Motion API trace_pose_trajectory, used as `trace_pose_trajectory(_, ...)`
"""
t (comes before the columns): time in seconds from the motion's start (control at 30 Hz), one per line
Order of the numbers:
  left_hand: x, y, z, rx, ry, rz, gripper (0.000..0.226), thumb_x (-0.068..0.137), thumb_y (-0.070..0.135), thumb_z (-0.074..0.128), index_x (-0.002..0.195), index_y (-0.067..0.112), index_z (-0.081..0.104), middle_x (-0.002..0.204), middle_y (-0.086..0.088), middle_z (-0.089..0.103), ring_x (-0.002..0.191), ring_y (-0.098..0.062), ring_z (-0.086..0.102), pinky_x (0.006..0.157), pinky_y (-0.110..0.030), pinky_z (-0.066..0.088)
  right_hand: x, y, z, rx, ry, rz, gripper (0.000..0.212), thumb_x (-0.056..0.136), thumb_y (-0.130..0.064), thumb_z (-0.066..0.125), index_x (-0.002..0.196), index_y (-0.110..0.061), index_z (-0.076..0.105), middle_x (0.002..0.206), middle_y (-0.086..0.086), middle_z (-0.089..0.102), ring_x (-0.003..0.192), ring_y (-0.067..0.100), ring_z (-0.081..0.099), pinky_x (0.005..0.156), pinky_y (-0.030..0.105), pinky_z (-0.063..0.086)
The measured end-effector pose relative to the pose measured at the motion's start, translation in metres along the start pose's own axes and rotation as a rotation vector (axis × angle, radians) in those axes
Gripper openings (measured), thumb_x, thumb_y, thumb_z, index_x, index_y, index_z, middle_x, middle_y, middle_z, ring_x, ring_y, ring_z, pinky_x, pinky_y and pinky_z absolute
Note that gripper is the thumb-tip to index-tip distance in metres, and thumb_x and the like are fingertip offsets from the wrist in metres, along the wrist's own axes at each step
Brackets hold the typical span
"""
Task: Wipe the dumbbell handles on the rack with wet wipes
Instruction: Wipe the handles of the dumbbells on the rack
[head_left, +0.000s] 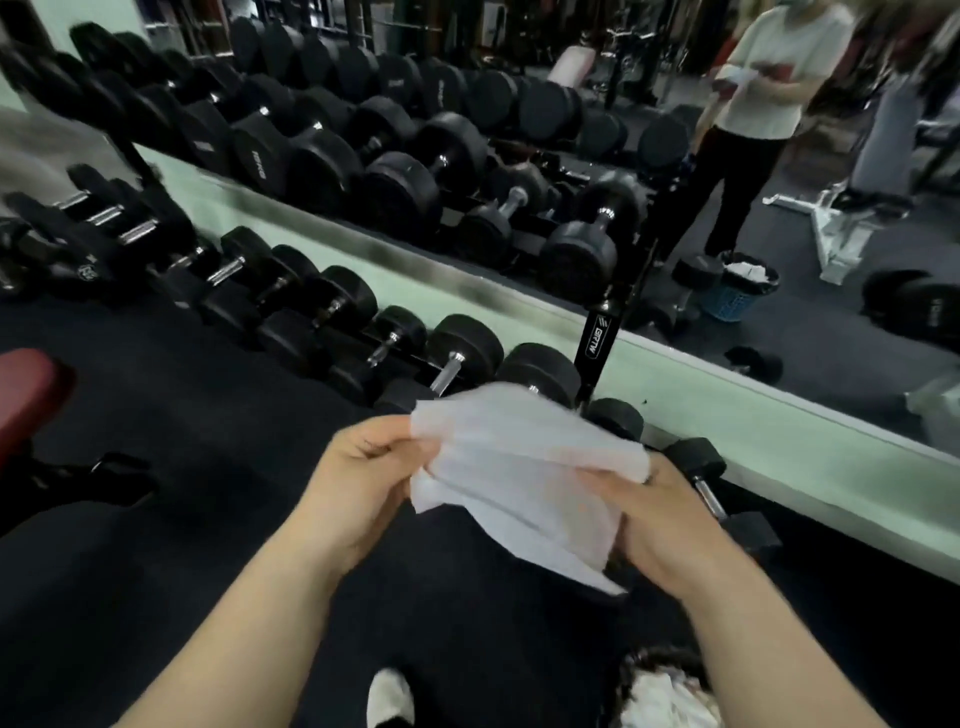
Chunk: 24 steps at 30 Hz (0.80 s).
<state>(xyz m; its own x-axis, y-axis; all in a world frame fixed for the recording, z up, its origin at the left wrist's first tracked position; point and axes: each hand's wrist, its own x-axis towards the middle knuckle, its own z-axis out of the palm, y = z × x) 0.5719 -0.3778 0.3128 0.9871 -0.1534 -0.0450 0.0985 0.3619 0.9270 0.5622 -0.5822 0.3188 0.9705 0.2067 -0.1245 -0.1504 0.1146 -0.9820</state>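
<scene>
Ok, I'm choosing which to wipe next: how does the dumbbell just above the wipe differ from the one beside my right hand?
The left dumbbell, just above the wipe, has larger heads than the right dumbbell beside the right hand. The left dumbbell lies left of the black post; the right dumbbell lies right of it. Both have black heads and a bare metal handle.

White letters "GRTW" run down the black rack post (597, 338); marks on the dumbbells (258, 165) are too blurred
</scene>
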Motion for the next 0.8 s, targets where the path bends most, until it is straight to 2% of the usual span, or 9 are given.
trace_pose_trajectory(0.07,0.038,0.028,-0.008,0.051,-0.128,0.016,0.02,0.054,-0.003,0.071,0.054,0.017,0.074,0.06,0.001,0.071,0.056,-0.009,0.067,0.051,-0.018,0.051,0.041,-0.014,-0.003,-0.008,-0.045,0.003,0.011,0.055,-0.022,0.08,0.063,-0.027,0.075,0.068,-0.01,0.072,0.069,0.004,0.067,0.066,0.014,0.053)
trace_pose_trajectory(0.13,0.08,0.03,-0.023,0.186,-0.112,-0.037,0.045,0.073,-0.014,0.057,0.047,0.02,0.072,0.056,0.005,0.069,0.053,-0.004,0.065,0.05,-0.014,0.049,0.081,-0.016,-0.01,-0.047,-0.047,0.063,0.033,0.076,-0.001,0.063,0.059,-0.026,0.075,0.067,-0.008,0.072,0.068,0.007,0.067,0.066,0.014,0.053)
trace_pose_trajectory(0.2,0.119,0.023,-0.038,0.281,-0.039,-0.138,0.063,0.079,-0.024,0.039,0.046,0.019,0.071,0.058,0.009,0.07,0.055,0.0,0.065,0.05,-0.01,0.048,0.115,-0.014,-0.011,-0.103,-0.021,0.131,0.038,0.081,0.002,0.056,0.061,-0.024,0.075,0.07,-0.005,0.073,0.072,0.01,0.067,0.068,0.019,0.053)
trace_pose_trajectory(0.37,0.199,0.015,-0.058,0.203,-0.027,-0.256,0.043,0.087,-0.015,0.038,0.069,0.009,0.069,0.066,0.002,0.073,0.066,-0.004,0.069,0.06,-0.013,0.054,0.18,0.0,-0.019,0.011,0.12,0.222,0.058,0.085,0.013,0.032,0.067,-0.02,0.076,0.082,0.003,0.074,0.08,0.02,0.066,0.074,0.027,0.052)
trace_pose_trajectory(0.5,0.246,0.011,-0.054,0.263,-0.051,-0.195,0.036,0.089,0.002,0.047,0.078,0.027,0.071,0.087,0.004,0.072,0.089,-0.007,0.065,0.083,-0.02,0.05,0.217,-0.005,-0.036,0.214,0.031,0.153,0.023,0.067,-0.017,0.056,0.079,-0.019,0.075,0.089,0.002,0.074,0.084,0.015,0.069,0.067,0.021,0.055)
trace_pose_trajectory(0.6,0.28,0.004,-0.045,0.468,-0.015,-0.104,0.034,0.083,0.001,0.059,0.085,0.035,0.064,0.087,0.009,0.062,0.087,-0.01,0.055,0.082,-0.019,0.043,0.25,-0.006,-0.055,0.042,0.001,0.201,0.049,0.048,-0.047,0.079,0.095,-0.038,0.067,0.102,0.005,0.069,0.098,0.019,0.065,0.086,0.029,0.051)
trace_pose_trajectory(0.67,0.306,0.002,-0.034,0.55,-0.012,-0.056,0.038,0.082,0.0,0.059,0.086,0.038,0.06,0.08,0.013,0.057,0.078,-0.004,0.051,0.076,-0.014,0.04,0.277,-0.01,-0.066,-0.147,-0.007,0.226,0.044,0.067,-0.034,0.074,0.106,-0.042,0.054,0.1,0.003,0.066,0.094,0.013,0.063,0.089,0.022,0.047)
trace_pose_trajectory(0.73,0.334,-0.001,-0.023,0.571,-0.065,-0.031,0.042,0.081,-0.003,0.059,0.087,0.039,0.059,0.082,0.01,0.059,0.079,-0.004,0.053,0.076,-0.015,0.041,0.304,-0.015,-0.074,-0.311,-0.087,0.245,0.041,0.075,-0.022,0.069,0.111,-0.034,0.053,0.086,-0.007,0.062,0.08,0.003,0.06,0.074,0.013,0.047)
trace_pose_trajectory(0.8,0.366,-0.008,-0.008,0.573,-0.09,-0.012,0.042,0.081,-0.004,0.058,0.086,0.038,0.06,0.083,0.007,0.061,0.08,-0.007,0.055,0.075,-0.015,0.043,0.335,-0.018,-0.085,-0.426,-0.117,0.216,0.02,0.075,-0.021,0.067,0.093,-0.026,0.061,0.076,-0.011,0.059,0.069,-0.002,0.056,0.063,0.011,0.043)
